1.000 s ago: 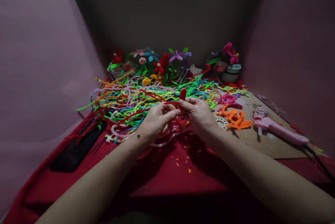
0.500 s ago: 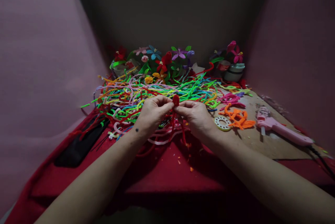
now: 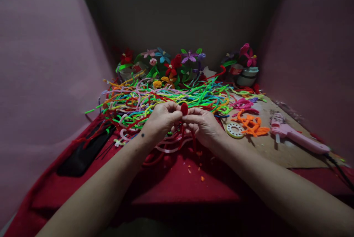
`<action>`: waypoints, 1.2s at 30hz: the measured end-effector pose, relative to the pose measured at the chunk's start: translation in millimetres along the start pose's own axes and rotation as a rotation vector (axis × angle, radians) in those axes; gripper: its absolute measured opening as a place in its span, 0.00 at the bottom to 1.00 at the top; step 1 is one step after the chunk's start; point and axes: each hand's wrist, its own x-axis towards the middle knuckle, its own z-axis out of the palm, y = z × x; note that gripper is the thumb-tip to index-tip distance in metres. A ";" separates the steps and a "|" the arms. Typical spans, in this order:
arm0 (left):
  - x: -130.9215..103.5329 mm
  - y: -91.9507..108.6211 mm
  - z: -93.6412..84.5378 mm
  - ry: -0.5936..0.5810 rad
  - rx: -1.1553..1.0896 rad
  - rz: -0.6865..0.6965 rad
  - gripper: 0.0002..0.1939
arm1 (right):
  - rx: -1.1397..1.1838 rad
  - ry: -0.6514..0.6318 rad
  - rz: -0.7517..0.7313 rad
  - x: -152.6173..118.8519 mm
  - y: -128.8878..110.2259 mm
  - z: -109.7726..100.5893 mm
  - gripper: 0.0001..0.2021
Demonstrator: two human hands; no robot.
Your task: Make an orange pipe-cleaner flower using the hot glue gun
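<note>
The room is dim, with pinkish walls (image 3: 41, 63) at both sides and a dark back wall (image 3: 182, 8), and in it stands a table covered by a red cloth (image 3: 188, 192). Over the near middle of this table, the left hand (image 3: 164, 117) and the right hand (image 3: 204, 122) meet, each with thumb and fingers pinched upon one bent red pipe cleaner (image 3: 184, 108). Its rounded top rises upright between the two sets of fingertips, a little above them, and red strands hang below the hands. Directly behind the hands spreads a heap of many-coloured pipe cleaners (image 3: 138, 96). Below them, small orange scraps (image 3: 202, 178) lie on the cloth. Just beside the right hand is a pale ring with holes (image 3: 235, 130), touching an orange pipe-cleaner piece (image 3: 254, 130); farther right, a pink glue gun (image 3: 298, 139) rests on a brown board (image 3: 276, 160). Farther left lies a flat black object (image 3: 79, 161). At the back stand pipe-cleaner flowers (image 3: 189, 57) and a lidded jar (image 3: 247, 78).
</note>
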 end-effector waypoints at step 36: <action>-0.5 -1.3 -6.0 -0.049 -0.060 -0.002 0.14 | 0.088 0.125 -0.014 5.1 -8.9 0.3 0.08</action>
